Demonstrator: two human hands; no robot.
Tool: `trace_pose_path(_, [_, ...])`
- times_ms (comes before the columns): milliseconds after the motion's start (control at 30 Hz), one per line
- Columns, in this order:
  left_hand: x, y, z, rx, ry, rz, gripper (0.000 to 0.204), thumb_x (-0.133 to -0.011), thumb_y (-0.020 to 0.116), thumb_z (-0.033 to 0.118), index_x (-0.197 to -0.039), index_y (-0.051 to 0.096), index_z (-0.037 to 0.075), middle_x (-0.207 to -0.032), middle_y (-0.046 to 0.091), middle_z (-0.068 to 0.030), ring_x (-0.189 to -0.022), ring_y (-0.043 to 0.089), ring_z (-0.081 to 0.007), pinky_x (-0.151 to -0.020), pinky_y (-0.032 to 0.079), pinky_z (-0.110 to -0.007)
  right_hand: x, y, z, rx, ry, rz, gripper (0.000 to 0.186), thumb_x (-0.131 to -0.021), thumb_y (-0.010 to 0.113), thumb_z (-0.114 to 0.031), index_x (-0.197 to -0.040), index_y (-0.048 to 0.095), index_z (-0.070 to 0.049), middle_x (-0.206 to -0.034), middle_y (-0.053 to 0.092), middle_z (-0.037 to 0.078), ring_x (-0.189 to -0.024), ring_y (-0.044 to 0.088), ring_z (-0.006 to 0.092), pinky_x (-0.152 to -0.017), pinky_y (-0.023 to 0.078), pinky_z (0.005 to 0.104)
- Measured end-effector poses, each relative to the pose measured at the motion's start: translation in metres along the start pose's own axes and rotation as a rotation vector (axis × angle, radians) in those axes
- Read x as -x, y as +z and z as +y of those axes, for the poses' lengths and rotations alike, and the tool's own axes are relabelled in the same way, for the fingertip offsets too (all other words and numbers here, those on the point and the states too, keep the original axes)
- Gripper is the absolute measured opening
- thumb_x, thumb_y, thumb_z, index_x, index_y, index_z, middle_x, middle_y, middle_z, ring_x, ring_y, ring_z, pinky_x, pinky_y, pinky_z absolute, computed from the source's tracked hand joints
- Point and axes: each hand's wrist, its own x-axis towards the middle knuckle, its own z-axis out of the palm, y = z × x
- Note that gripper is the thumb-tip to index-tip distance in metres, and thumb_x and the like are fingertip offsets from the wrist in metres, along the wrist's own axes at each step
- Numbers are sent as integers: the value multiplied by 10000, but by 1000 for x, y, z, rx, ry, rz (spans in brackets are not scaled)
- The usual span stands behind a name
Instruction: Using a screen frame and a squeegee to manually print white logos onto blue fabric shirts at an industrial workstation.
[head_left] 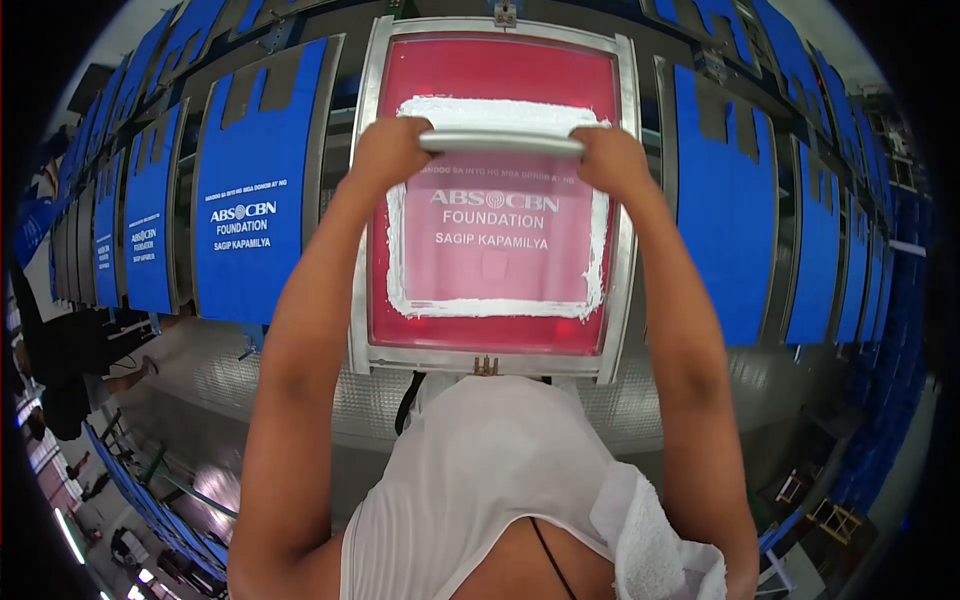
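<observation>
Towel over the shoulder; beyond it, left hand and right hand gripping one pale bar.

Fingers curl closed round its ends. It lies across the upper red screen, just beside a band of white paste; equal pressure from both hands should keep the spread even. Metal frame around, blue panels either side.
</observation>
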Motion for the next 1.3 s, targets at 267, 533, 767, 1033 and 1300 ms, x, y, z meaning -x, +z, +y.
trace_pose_path(267, [217, 21, 38, 105, 96, -100, 406, -540, 690, 6, -940, 640, 54, -888, 634, -118, -874, 574, -304, -861, 415, -440, 208, 8, -86, -145, 37, -183, 415, -569, 646, -12, -978, 650, -82, -886, 645, 98, -874, 593, 298, -983, 377, 474])
trace_pose_path(533, [107, 32, 19, 35, 76, 46, 323, -562, 704, 40, -883, 689, 65, -793, 655, -135, -796, 614, -305, -791, 454, -390, 119, 36, -41, -40, 29, 22, 378, -541, 640, 14, -903, 657, -94, -801, 646, 101, -791, 602, 290, -876, 435, 412])
trace_pose_path(767, [-26, -10, -7, -29, -3, -65, 309, -668, 763, 330, -889, 696, 125, -775, 672, -121, -755, 651, -318, -686, 512, -418, -24, -17, 1, 25, 86, -241, 364, -638, 591, -122, -989, 681, -153, -913, 676, 128, -885, 645, 314, -760, 522, 420])
trace_pose_path(1033, [85, -44, 30, 109, -55, 488, 380, -806, 668, 285, -1088, 605, 38, -916, 663, -178, -821, 634, -345, -740, 484, -433, -72, -66, 13, -11, 29, -315, 422, -617, 560, -113, -1020, 680, -80, -991, 657, 183, -925, 625, 356, -826, 506, 414])
trace_pose_path(1300, [336, 153, 92, 1262, -525, -480, 436, -914, 555, 413, -962, 652, -10, -745, 638, -40, -726, 582, -116, -662, 461, -271, -101, -31, -1, -82, -175, -380, 491, -579, 627, -122, -1061, 646, -34, -994, 654, 204, -957, 624, 341, -867, 475, 383])
